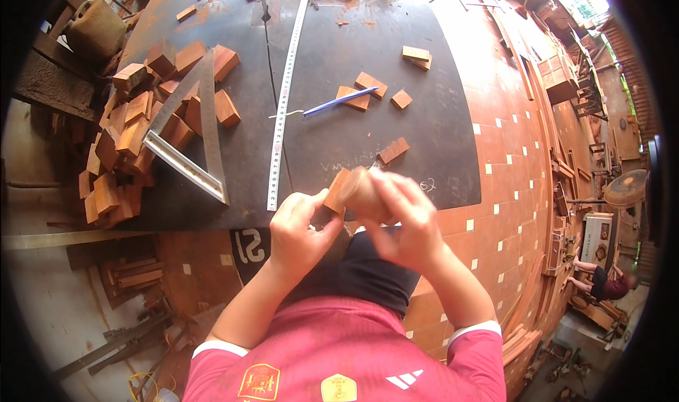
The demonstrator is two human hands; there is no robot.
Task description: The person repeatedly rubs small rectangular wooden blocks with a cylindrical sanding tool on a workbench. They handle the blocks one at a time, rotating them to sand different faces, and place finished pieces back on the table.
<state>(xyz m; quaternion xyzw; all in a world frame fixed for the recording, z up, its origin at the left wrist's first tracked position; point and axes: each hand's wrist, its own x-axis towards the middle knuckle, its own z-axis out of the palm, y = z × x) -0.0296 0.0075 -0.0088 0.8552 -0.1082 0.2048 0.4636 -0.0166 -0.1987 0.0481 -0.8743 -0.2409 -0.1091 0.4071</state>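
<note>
Near the front edge of the dark table, my left hand [296, 226] grips a small reddish-brown wood block [335, 191]. My right hand [410, 214] is closed round a second wooden piece [364, 195], smeared by motion, so its exact shape is unclear. The two pieces meet or overlap between my hands; whether they touch I cannot tell. Just beyond lies a loose block [393, 150]. Farther up, a blue pen [341, 101] rests across a pair of blocks [370, 85], with a smaller block [402, 99] to their right.
A white tape rule [286, 98] runs lengthwise along the table. To its left, a metal set square [185, 165] leans against a heap of wood blocks [131, 129]. Two stacked blocks [417, 56] sit at the right. At far right, another person [610, 286] is near some timber.
</note>
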